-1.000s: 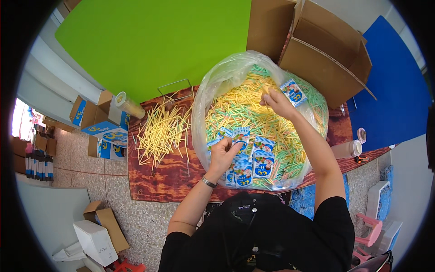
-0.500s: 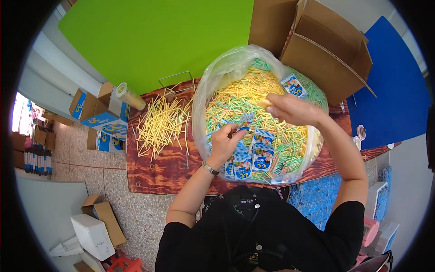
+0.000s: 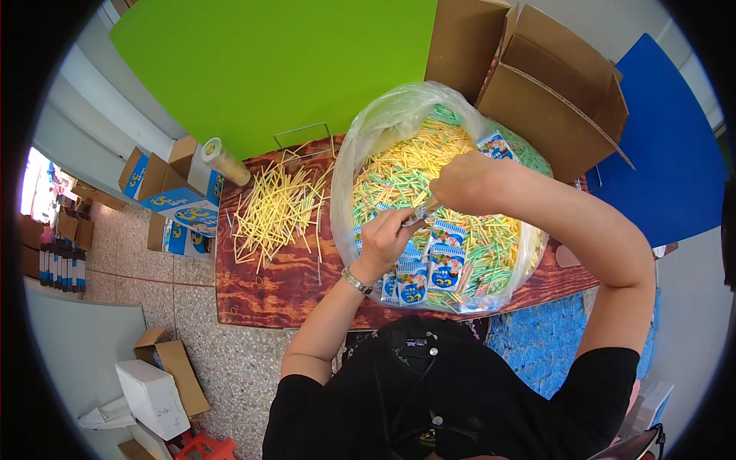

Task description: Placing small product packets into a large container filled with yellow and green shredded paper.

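A small blue-and-white packet (image 3: 416, 215) is pinched upright in my left hand (image 3: 381, 242), above a big clear plastic bag (image 3: 349, 169). My right hand (image 3: 469, 184) is closed, fingertips down at the packet's upper end. Its back hides most of what it grips; half a second ago a small bunch of yellow sticks showed there. Thin yellow, green and orange sticks (image 3: 414, 157) fill the bag. Several more blue-and-white packets (image 3: 446, 270) lie on them just below my left hand, and another packet (image 3: 494, 146) lies at the bag's far right.
Loose yellow sticks (image 3: 277, 211) are heaped on the wood-patterned table (image 3: 261, 295) left of the bag, beside a wire stand (image 3: 303, 132). A clear round tub (image 3: 225, 162) stands at the table's left edge near printed cartons (image 3: 180, 207). An open cardboard box (image 3: 548, 107) is behind the bag, right.
My right hand has come down and left to meet the packet, its forearm swinging across the bag. The yellow sticks it showed are now covered. My left hand has barely moved.
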The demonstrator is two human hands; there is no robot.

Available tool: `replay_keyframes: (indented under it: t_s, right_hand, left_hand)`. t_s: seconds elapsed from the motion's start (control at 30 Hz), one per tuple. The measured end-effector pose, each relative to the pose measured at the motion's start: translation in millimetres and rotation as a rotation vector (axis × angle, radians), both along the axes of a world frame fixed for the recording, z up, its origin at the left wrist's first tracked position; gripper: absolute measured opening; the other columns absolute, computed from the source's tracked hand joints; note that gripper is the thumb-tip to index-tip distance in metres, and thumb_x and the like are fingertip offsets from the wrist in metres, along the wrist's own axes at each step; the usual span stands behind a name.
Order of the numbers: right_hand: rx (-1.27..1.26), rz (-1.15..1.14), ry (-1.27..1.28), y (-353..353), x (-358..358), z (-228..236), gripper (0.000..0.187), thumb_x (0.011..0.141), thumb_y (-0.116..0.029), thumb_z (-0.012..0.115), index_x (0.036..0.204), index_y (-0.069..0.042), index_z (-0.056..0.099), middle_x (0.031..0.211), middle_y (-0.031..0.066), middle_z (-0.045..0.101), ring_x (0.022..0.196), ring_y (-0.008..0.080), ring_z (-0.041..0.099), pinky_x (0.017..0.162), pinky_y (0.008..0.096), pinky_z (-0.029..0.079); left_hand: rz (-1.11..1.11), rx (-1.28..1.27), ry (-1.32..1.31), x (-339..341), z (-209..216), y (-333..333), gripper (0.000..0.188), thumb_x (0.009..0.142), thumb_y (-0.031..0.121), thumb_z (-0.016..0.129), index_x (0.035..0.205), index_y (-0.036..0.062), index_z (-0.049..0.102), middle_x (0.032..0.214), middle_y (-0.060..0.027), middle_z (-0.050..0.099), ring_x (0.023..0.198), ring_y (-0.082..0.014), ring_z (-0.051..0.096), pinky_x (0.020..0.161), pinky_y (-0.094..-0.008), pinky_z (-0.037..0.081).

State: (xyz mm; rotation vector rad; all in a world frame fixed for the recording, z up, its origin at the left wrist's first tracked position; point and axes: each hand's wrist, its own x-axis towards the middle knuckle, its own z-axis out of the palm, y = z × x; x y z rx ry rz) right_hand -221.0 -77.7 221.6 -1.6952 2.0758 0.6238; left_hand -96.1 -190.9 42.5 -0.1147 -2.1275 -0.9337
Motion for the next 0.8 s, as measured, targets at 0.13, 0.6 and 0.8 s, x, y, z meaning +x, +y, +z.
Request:
replay_keyframes:
  t_s: [0.13,0.6,0.8]
  right_hand:
    - [0.015,0.072,0.073,-16.4,21.3,23.5,0.015,0.086,-0.013,0.060,0.091,-0.002,0.069,0.090,0.0174,0.070,0.088,0.0319,0.069,0.070,0.0412,0.055]
    - [-0.718,0.138,-0.122,32.1,-0.8,-13.5,0.020,0.078,-0.009,0.064,0.099,-0.006,0.064,0.085,0.0102,0.064,0.083,0.0288,0.065,0.069,0.0386,0.053]
    - [-1.001,0.221,0.089,35.2,7.1,-40.7,0.053,0.080,-0.020,0.069,0.130,-0.010,0.053,0.096,0.0061,0.065,0.090,0.0229,0.063,0.070,0.0365,0.053]
  left_hand:
    - [-0.015,0.043,0.020,0.1,3.5,0.3,0.023,0.074,0.009,0.080,0.092,0.0028,0.066,0.074,-0.0089,0.065,0.062,-0.0222,0.063,0.053,-0.0313,0.048]
    - [-0.085,0.241,-0.050,0.4,8.6,0.5,0.016,0.077,0.006,0.078,0.086,0.0013,0.067,0.068,-0.0060,0.063,0.056,-0.0099,0.055,0.051,-0.0257,0.043]
    - [-0.095,0.453,-0.169,8.2,0.5,-0.2,0.010,0.085,0.007,0.071,0.093,0.0006,0.067,0.072,-0.0062,0.065,0.061,-0.0081,0.058,0.053,-0.0253,0.045]
